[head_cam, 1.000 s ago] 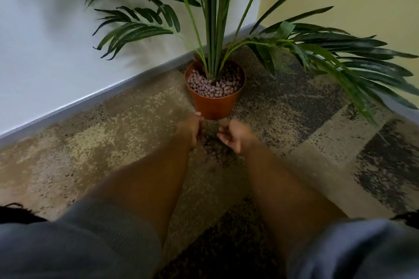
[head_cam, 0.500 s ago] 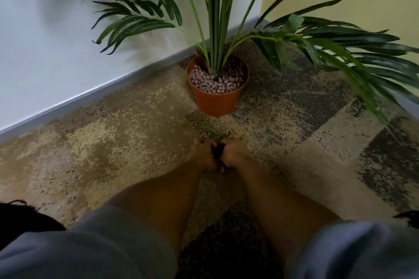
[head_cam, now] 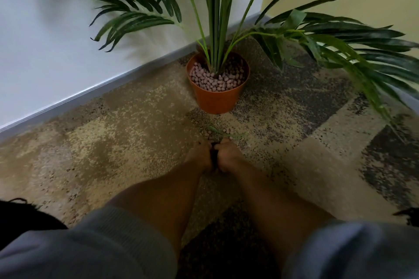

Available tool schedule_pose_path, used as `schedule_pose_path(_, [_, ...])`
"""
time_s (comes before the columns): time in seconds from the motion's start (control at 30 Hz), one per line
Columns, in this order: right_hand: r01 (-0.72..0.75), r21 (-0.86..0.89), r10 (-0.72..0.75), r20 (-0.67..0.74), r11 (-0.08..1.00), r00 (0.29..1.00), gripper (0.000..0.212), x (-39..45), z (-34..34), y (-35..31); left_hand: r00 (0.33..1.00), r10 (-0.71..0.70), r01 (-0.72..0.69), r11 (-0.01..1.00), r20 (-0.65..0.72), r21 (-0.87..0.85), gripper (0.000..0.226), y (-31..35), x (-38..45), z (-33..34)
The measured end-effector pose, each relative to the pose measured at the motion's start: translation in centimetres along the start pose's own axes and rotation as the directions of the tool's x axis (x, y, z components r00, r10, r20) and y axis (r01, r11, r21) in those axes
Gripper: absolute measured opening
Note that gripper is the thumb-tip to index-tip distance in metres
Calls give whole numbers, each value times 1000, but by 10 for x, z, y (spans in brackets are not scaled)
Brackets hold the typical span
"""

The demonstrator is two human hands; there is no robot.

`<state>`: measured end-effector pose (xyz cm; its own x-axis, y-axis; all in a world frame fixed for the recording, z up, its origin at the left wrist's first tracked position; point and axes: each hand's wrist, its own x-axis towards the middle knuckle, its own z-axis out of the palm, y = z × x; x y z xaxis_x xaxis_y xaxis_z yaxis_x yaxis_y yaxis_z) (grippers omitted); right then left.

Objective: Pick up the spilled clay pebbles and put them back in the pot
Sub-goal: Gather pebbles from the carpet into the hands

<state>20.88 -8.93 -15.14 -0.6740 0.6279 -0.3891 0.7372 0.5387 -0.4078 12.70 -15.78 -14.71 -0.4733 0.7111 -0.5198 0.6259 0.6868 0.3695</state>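
Observation:
An orange pot (head_cam: 217, 99) with a palm plant stands on the carpet near the wall corner, filled with pinkish clay pebbles (head_cam: 215, 80). A few spilled pebbles (head_cam: 217, 131) lie on the carpet in front of it, beside a fallen green leaf (head_cam: 229, 134). My left hand (head_cam: 199, 156) and my right hand (head_cam: 227, 156) are pressed together side by side on the carpet just short of those pebbles, cupped with fingers curled. What lies between the palms is hidden in shadow.
A white wall with a grey skirting board (head_cam: 95, 95) runs along the left; a yellow wall is at the right. Long palm fronds (head_cam: 353, 52) hang over the carpet to the right of the pot. My grey sleeves fill the bottom.
My hands were apart right in front of the pot; they have drawn together and back toward me along the carpet, now closed against each other.

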Motion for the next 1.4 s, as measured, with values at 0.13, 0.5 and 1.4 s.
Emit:
schedule_pose_path(0.13, [-71, 35, 71, 17, 997, 997, 29, 0, -3, -2, 996, 84, -82, 990, -12, 111, 34, 6, -4, -2])
schedule_pose_path(0.5, [-396, 287, 390, 80, 872, 917, 13, -1, -11, -2, 1000, -10, 6, 989, -26, -145, 15, 1, -5, 1])
schedule_pose_path(1.4, [-23, 594, 16, 60, -804, 998, 42, 13, -138, -35, 960, -278, -183, -725, 39, -664, 44, 66, 2, -119])
